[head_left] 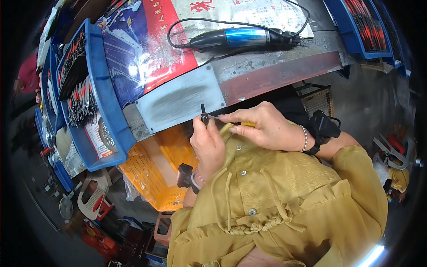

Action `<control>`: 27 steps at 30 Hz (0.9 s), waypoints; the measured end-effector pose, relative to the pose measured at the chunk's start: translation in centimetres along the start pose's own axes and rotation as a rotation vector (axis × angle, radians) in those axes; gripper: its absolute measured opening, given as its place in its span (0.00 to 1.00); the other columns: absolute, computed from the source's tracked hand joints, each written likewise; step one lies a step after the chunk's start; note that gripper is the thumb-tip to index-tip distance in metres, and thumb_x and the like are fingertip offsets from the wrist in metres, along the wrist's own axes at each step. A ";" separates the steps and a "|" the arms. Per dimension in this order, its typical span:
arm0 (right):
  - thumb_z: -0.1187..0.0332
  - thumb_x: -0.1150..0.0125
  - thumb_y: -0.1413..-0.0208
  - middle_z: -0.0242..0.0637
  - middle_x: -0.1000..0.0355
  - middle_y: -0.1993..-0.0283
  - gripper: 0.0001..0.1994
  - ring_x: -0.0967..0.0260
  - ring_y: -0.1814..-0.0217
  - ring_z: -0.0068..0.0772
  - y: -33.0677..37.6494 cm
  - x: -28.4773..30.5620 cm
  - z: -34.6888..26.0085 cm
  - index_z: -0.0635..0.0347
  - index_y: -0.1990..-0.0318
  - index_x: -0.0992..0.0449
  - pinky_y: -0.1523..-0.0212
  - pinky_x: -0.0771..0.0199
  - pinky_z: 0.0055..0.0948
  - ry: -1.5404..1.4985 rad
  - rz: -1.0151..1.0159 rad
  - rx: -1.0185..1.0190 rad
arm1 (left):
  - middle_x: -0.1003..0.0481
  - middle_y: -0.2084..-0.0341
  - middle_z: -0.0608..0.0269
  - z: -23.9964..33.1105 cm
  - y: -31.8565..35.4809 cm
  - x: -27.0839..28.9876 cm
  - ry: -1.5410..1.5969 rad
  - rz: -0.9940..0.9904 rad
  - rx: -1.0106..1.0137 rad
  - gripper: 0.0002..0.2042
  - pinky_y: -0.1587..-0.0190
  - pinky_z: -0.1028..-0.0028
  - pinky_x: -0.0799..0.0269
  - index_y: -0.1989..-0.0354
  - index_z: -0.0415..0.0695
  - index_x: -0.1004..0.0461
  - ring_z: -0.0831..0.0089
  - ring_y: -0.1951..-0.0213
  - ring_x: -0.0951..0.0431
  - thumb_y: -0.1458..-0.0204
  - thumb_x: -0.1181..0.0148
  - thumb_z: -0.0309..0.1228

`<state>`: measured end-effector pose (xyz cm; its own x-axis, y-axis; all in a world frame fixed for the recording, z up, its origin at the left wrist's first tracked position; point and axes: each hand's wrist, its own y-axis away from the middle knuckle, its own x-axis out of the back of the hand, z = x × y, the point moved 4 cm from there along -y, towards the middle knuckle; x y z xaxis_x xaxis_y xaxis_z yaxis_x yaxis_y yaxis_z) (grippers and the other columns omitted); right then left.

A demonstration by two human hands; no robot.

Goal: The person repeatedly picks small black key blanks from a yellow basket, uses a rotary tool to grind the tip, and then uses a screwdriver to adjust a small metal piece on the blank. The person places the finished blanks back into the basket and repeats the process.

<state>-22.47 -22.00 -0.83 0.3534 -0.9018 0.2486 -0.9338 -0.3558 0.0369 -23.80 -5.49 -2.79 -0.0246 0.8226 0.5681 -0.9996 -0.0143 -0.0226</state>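
Observation:
My left hand [208, 144] is closed in a pinch around a small dark part [203, 114] with a thin black stem pointing up. What kind of part it is, I cannot make out. My right hand [271, 129] grips a thin knife-like tool with a yellow handle [247, 124], its narrow metal blade pointing left. The blade's tip meets or nearly meets the dark part beside my left fingertips. Both hands are in front of my chest, just off the bench's front edge. A pale metal plate [173, 89] with a dark smudged middle is fixed to that edge beyond them.
A blue-bodied rotary power tool [247, 38] with a black cable lies on the paper-covered bench. Blue bins [95, 58] of slim black-and-red parts stand at the left, another blue bin [386, 54] at the far right. Orange sheeting [151, 173] hangs below the plate.

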 end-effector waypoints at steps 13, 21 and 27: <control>0.71 0.38 0.43 0.36 0.22 0.58 0.17 0.28 0.60 0.20 -0.8 3.1 -0.5 0.71 0.48 0.26 0.57 0.26 0.25 -0.494 -0.183 -0.368 | 0.33 0.80 0.70 0.5 -0.1 0.2 0.473 -0.131 0.269 0.05 0.78 0.79 0.43 0.58 0.40 0.31 0.82 0.81 0.37 0.36 0.49 0.28; 0.74 0.47 0.40 0.53 0.28 0.49 0.17 0.29 0.49 0.53 -0.9 21.5 2.8 0.63 0.44 0.29 0.49 0.29 0.38 0.930 0.613 0.031 | 0.29 0.69 0.64 3.7 -0.3 2.0 1.044 -0.464 0.558 0.17 0.69 0.80 0.34 0.45 0.33 0.32 0.80 0.71 0.30 0.36 0.49 0.32; 0.73 0.45 0.42 0.48 0.28 0.56 0.15 0.28 0.57 0.53 -2.5 20.7 1.7 0.60 0.46 0.29 0.57 0.26 0.45 1.147 0.617 0.023 | 0.27 0.74 0.72 4.5 -0.5 1.9 0.966 -0.434 0.505 0.11 0.66 0.85 0.36 0.55 0.34 0.22 0.86 0.71 0.32 0.39 0.41 0.30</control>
<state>-12.75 -40.25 2.56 -0.3899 -0.1990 0.8991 -0.9192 0.0251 -0.3930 -23.40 -6.50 2.02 0.1203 0.9009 -0.4171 -0.8185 0.3278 0.4718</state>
